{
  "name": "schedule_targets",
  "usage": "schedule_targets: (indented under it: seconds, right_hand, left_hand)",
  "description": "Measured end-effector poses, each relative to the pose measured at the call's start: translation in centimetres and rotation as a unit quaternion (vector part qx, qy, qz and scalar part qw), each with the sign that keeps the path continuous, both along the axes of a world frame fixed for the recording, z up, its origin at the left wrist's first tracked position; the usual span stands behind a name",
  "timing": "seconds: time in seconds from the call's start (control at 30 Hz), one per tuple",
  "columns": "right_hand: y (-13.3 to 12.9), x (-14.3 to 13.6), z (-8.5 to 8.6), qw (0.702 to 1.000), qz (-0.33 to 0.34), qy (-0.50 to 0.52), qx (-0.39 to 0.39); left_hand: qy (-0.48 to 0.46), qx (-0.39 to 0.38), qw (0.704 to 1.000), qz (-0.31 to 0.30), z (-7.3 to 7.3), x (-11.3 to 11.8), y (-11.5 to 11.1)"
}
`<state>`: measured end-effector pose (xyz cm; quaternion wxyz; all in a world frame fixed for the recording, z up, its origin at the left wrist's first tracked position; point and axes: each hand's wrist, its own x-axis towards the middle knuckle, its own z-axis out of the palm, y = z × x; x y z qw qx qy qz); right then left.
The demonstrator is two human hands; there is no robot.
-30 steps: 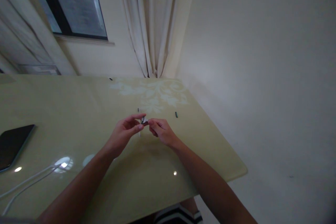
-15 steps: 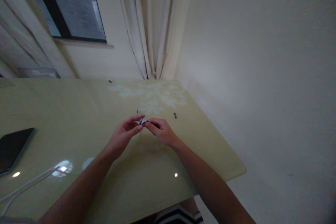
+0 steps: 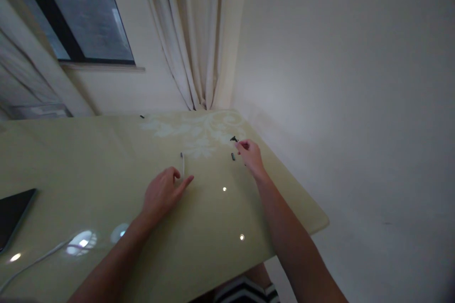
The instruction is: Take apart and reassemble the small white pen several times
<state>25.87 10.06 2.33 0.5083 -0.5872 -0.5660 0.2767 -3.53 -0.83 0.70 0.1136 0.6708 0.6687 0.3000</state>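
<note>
My right hand [image 3: 249, 152] is over the right side of the table, fingers pinched on a small dark, irregular-shaped piece [image 3: 233, 138] that sticks out past the fingertips. Its exact kind is too small to make out. Just below those fingertips lies a small dark oblong piece [image 3: 233, 156]. My left hand [image 3: 167, 189] hovers low over the table with thumb and fingers apart, holding nothing. Beside its fingers lies a thin white stick-like thing [image 3: 183, 165] with a dark tip, its near end partly behind the hand.
The glossy pale table [image 3: 213, 227] has its right edge beside my right forearm. A black tablet-like slab [image 3: 14, 213] lies at the left, with a white cable [image 3: 39, 259] nearer me. Another small dark piece [image 3: 142, 117] is at the back edge. Curtains [image 3: 194, 33] hang behind.
My hands have come apart. The right one has moved right and away from me with the small dark piece; the left has let go and opened, slightly left and nearer me.
</note>
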Motion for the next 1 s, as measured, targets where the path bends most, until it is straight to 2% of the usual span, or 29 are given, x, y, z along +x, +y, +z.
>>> schedule_targets:
  seconds: [0.1,0.2,0.43,0.5,0.57,0.63,0.67,0.73,0.83,0.9,1.0]
  right_hand:
    - [0.7,2.3,-0.7,0.987,-0.071,-0.137,-0.046]
    - [0.7,2.5,-1.3,0.97,-0.082,-0.213,-0.082]
    - [0.6,1.5,-2.0,0.951,-0.097,-0.278,-0.095]
    - [0.6,1.4,-2.0,0.945,-0.11,-0.294,-0.092]
    - [0.5,1.1,-1.7,0.945,-0.124,-0.297,-0.057]
    - [0.3,0.3,-1.1,0.96,-0.117,-0.255,-0.001]
    - [0.1,-0.2,-0.8,0.973,-0.091,-0.213,0.024]
    - [-0.4,-1.6,-0.1,0.992,0.004,-0.109,0.059]
    - [-1.1,-3.4,0.4,0.989,0.126,-0.015,0.075]
    - [-1.2,-3.8,0.4,0.987,0.143,0.029,0.068]
    - [-0.5,-3.3,-0.1,0.987,0.086,0.111,0.073]
  left_hand:
    - [0.104,-0.019,0.994,-0.024,-0.8,-0.1,0.0]
    - [0.15,-0.034,0.987,-0.043,-0.8,-0.3,0.1]
    - [0.145,-0.09,0.985,-0.026,-0.3,0.1,-0.3]
    - [0.12,-0.087,0.989,-0.023,-0.4,0.6,-0.3]
    - [0.084,-0.057,0.994,-0.027,-0.4,1.4,-0.1]
    - [0.049,-0.004,0.998,-0.041,0.0,2.7,0.4]
    - [0.034,0.025,0.998,-0.051,0.3,3.6,0.7]
    - [0.011,0.073,0.994,-0.077,1.1,5.7,1.3]
    - [0.005,0.111,0.982,-0.154,2.3,9.1,2.7]
    - [-0.002,0.104,0.975,-0.196,2.5,10.8,4.1]
    - [-0.02,0.029,0.978,-0.205,1.7,12.1,6.9]
